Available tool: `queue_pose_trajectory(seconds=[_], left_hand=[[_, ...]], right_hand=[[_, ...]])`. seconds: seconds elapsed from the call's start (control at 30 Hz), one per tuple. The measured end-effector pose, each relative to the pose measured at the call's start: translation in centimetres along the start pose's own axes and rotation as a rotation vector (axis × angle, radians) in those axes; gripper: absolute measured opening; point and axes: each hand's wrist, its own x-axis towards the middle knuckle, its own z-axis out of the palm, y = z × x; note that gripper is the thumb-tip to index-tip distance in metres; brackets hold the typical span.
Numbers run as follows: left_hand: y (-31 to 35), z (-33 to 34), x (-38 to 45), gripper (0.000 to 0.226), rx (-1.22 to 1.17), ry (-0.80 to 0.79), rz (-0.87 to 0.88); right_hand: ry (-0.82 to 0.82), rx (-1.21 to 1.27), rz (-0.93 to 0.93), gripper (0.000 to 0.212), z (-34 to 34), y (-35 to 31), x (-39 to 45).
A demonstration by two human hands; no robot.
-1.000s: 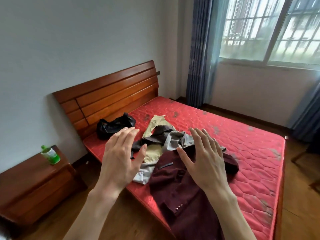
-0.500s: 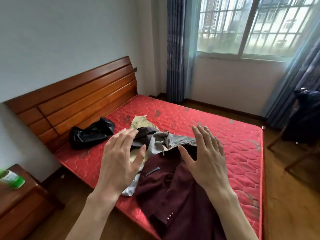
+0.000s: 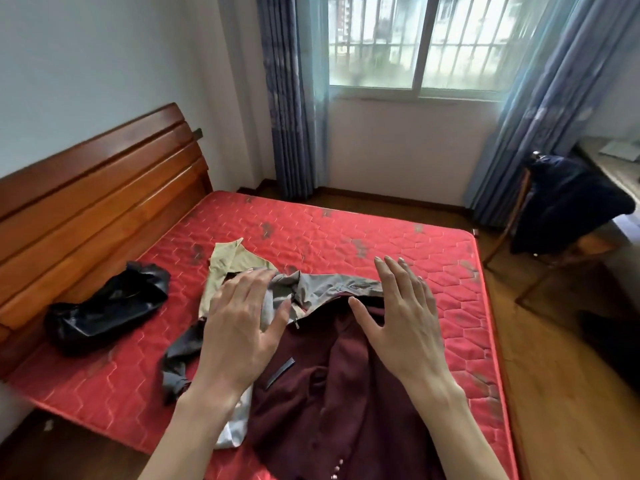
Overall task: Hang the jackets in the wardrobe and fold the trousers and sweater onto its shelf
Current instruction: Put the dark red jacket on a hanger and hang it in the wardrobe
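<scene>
Hands, left (image 3: 239,334) and right (image 3: 405,323), spread, empty, above maroon jacket (image 3: 332,410) overhanging mattress (image 3: 381,237) near edge.

Both hands are hovering palm-down above a heap of clothes on the bed (image 3: 398,237), whose red quilted mattress is lying bare. The left hand (image 3: 239,327) is spreading its straight fingers (image 3: 242,284) over a grey garment (image 3: 322,289) and a beige garment (image 3: 228,263), while the right hand (image 3: 405,320) is reaching over a maroon jacket (image 3: 332,403) that is draping across the bed's near edge. A black jacket (image 3: 107,310) is lying crumpled near the wooden headboard (image 3: 86,202). Beyond the bed's far right corner, a dark garment (image 3: 568,202) is hanging over a chair (image 3: 512,230) beside the blue curtains (image 3: 291,98) and barred window (image 3: 415,39).
</scene>
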Motion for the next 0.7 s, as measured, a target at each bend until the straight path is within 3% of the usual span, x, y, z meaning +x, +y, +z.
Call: queue_pose_trajectory(seconds=[0.5, 0.7], left_hand=[[-9.5, 11.2, 12.1, 0.049, -0.217, -0.156, 0.176], [-11.1, 16.8, 14.4, 0.045, -0.238, -0.172, 0.211]], right_hand=[[-0.062, -0.147, 0.309, 0.075, 7.8, 0.2, 5.4], [-0.053, -0.132, 0.344, 0.065, 10.8, 1.0, 7.5]])
